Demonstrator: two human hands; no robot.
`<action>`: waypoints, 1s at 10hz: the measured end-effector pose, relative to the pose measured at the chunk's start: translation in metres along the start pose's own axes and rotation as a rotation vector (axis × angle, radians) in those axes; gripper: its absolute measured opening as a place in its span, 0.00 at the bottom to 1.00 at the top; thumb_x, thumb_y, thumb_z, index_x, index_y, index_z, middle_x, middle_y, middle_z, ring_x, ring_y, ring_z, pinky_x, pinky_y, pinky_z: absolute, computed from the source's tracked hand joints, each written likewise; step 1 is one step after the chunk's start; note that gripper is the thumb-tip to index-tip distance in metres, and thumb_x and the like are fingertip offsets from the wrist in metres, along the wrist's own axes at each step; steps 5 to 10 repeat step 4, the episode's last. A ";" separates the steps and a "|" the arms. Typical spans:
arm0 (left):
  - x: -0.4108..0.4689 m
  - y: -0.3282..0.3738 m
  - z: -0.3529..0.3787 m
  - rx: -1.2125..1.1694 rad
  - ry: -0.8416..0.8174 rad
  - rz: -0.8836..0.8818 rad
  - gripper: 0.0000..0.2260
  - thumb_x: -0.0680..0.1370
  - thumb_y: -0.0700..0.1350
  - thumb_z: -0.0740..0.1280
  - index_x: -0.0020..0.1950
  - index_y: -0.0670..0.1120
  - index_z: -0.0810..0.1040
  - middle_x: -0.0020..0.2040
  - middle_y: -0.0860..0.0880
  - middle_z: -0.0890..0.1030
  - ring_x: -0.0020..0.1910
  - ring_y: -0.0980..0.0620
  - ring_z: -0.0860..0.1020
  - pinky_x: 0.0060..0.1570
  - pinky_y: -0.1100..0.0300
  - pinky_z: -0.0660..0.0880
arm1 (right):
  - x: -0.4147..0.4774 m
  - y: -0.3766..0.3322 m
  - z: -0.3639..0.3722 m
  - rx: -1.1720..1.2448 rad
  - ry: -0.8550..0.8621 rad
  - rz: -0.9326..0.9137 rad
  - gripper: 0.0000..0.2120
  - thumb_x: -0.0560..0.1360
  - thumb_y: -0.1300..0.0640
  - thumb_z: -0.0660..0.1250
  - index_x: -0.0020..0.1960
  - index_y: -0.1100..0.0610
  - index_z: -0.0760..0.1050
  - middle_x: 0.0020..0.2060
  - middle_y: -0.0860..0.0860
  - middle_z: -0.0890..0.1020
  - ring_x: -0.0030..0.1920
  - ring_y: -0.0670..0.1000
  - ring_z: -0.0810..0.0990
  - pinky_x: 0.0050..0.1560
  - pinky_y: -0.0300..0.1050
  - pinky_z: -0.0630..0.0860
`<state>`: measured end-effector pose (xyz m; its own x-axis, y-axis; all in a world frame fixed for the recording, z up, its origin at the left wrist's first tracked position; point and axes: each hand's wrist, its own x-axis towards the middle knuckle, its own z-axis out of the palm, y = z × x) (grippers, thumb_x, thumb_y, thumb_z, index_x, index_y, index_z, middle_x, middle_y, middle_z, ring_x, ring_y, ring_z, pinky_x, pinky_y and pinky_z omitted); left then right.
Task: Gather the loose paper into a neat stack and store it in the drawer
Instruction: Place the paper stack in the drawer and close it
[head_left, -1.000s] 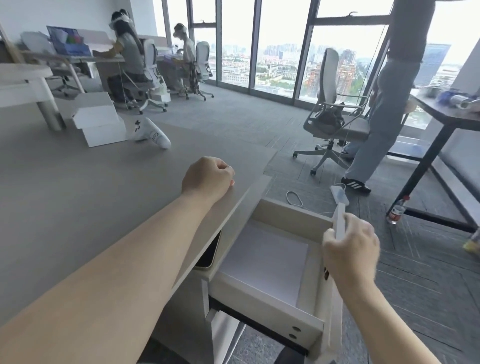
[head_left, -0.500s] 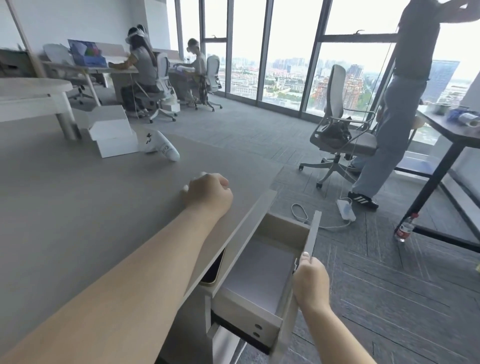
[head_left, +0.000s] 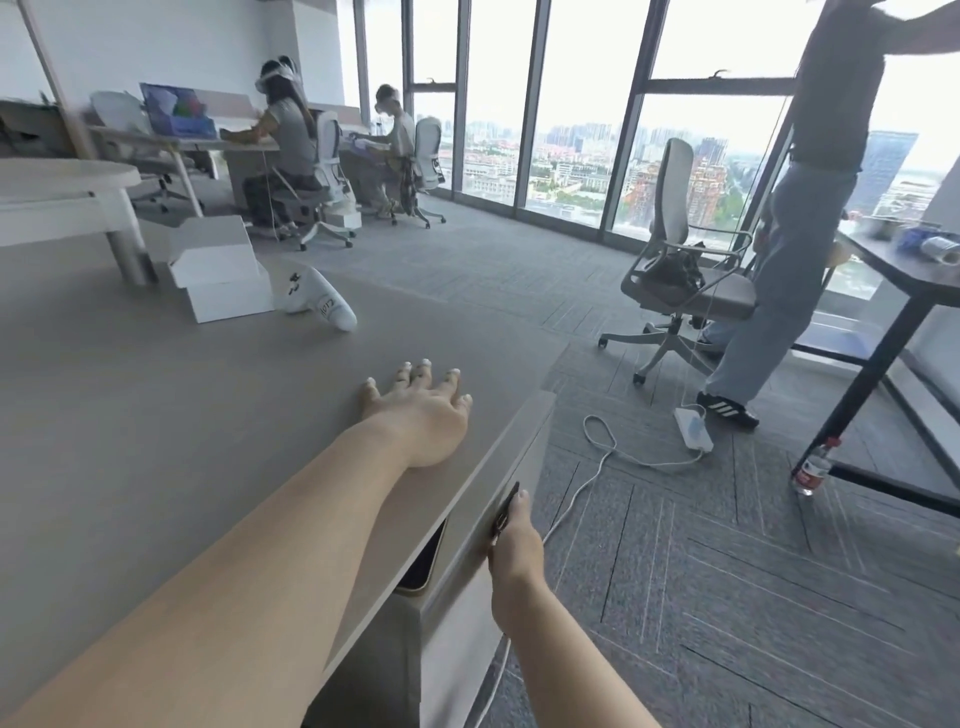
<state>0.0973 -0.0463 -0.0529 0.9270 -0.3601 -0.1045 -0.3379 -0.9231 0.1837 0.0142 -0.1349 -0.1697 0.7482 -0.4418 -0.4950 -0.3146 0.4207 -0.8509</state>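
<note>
The drawer (head_left: 511, 462) under the grey desk's right edge is pushed in, its pale front flush with the cabinet. My right hand (head_left: 514, 540) presses against the drawer front at the dark handle (head_left: 506, 512); its fingers are hidden behind the hand. My left hand (head_left: 421, 410) lies flat on the desk top (head_left: 156, 415) with fingers spread, holding nothing. The paper is out of sight inside the drawer. A phone-like dark slab (head_left: 423, 566) sticks out under the desk edge, left of the drawer.
A white box (head_left: 218, 275) and a white controller (head_left: 317, 301) sit at the desk's far side. On the carpet lie a power strip (head_left: 693, 428) with cable and a bottle (head_left: 813, 465). A person (head_left: 795, 234) stands by an office chair (head_left: 680, 270).
My right hand has pushed the drawer from open to closed. My left hand opened from a fist to flat, spread fingers on the desk. The view tilted up slightly.
</note>
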 end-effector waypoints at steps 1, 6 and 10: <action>0.000 0.001 0.000 0.021 0.001 0.000 0.25 0.82 0.55 0.43 0.79 0.54 0.47 0.81 0.47 0.44 0.79 0.47 0.43 0.73 0.40 0.40 | 0.003 -0.001 -0.003 0.020 -0.013 0.010 0.26 0.81 0.44 0.53 0.71 0.61 0.68 0.63 0.56 0.76 0.68 0.54 0.72 0.71 0.49 0.65; 0.001 -0.001 -0.002 -0.011 -0.022 0.001 0.25 0.81 0.56 0.44 0.79 0.55 0.47 0.81 0.47 0.44 0.79 0.48 0.42 0.73 0.41 0.40 | -0.019 -0.035 -0.024 -0.104 -0.068 -0.056 0.23 0.81 0.44 0.54 0.72 0.53 0.67 0.73 0.55 0.69 0.71 0.57 0.68 0.73 0.54 0.62; 0.001 -0.001 -0.002 -0.011 -0.022 0.001 0.25 0.81 0.56 0.44 0.79 0.55 0.47 0.81 0.47 0.44 0.79 0.48 0.42 0.73 0.41 0.40 | -0.019 -0.035 -0.024 -0.104 -0.068 -0.056 0.23 0.81 0.44 0.54 0.72 0.53 0.67 0.73 0.55 0.69 0.71 0.57 0.68 0.73 0.54 0.62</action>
